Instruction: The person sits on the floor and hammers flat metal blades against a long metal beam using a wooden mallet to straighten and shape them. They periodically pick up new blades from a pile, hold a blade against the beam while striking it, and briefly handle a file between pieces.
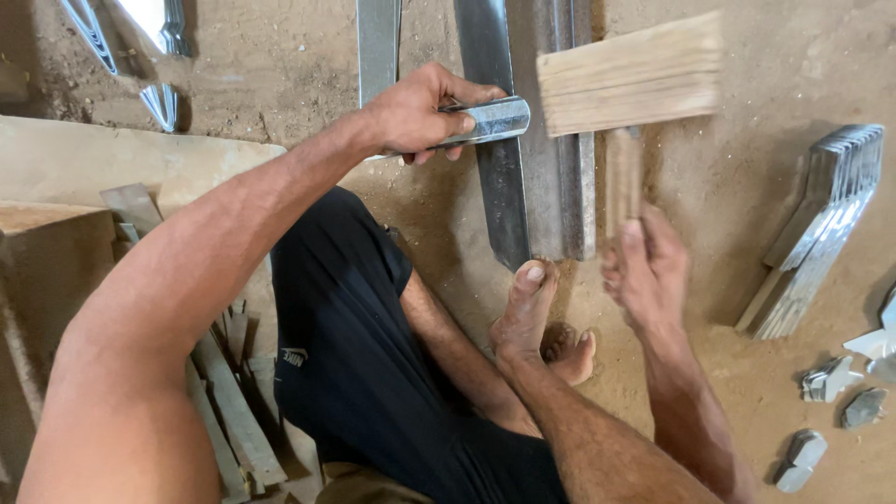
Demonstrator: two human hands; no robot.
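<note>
Left hand (415, 114) grips metal piece (490, 121); right hand (646, 271) swings wooden mallet (630, 84)

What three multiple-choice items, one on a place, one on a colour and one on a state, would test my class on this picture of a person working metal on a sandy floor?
1. Where does the stack of bent metal strips lie?
A. by the picture's right edge
B. on the person's lap
C. under the wooden block

2. What colour are the person's shorts?
A. white
B. black
C. red

3. What is the left hand doing?
A. lying flat on the sand
B. gripping a short metal piece
C. holding a foot

Answers:
1 A, the stack leans on the sand far right.
2 B, the cloth is black.
3 B, fingers wrap the metal piece while the right hand holds a wooden mallet.
</note>
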